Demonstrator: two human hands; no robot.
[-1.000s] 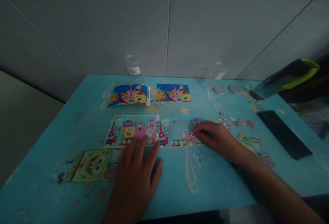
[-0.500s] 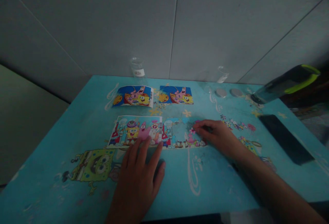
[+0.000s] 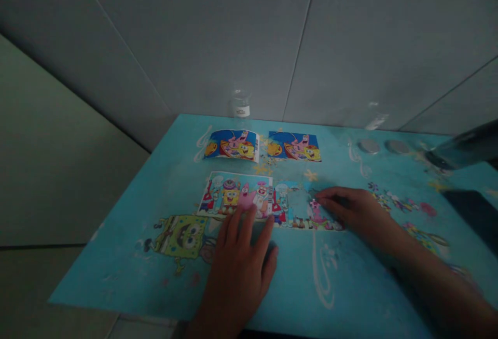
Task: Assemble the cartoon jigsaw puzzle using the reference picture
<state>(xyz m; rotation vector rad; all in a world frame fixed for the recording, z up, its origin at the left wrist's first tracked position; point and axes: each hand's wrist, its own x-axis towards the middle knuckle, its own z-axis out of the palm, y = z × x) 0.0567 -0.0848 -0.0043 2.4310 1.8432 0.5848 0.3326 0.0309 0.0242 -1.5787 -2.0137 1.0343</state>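
Observation:
On the blue cartoon-printed table [image 3: 163, 256] lie a printed cartoon picture card [image 3: 233, 196] and, to its right, a partly built jigsaw [image 3: 295, 209] of the same scene. My left hand [image 3: 241, 264] lies flat with fingers spread, its fingertips on the card's lower edge. My right hand [image 3: 352, 209] rests on the jigsaw's right end, fingers pressed down on the pieces there. Loose puzzle pieces [image 3: 392, 201] lie scattered just right of that hand.
Two smaller blue cartoon pictures [image 3: 231, 145] [image 3: 294, 147] lie farther back. A clear jar [image 3: 240, 104] stands at the wall, two round lids [image 3: 369, 145] sit back right, and a dark bottle [image 3: 462, 150] and black phone [image 3: 472, 209] are at the right edge.
The view has swung left, so everything sits farther right in the picture. Both hands keep their places on the card and the jigsaw; the right fingers shifted slightly.

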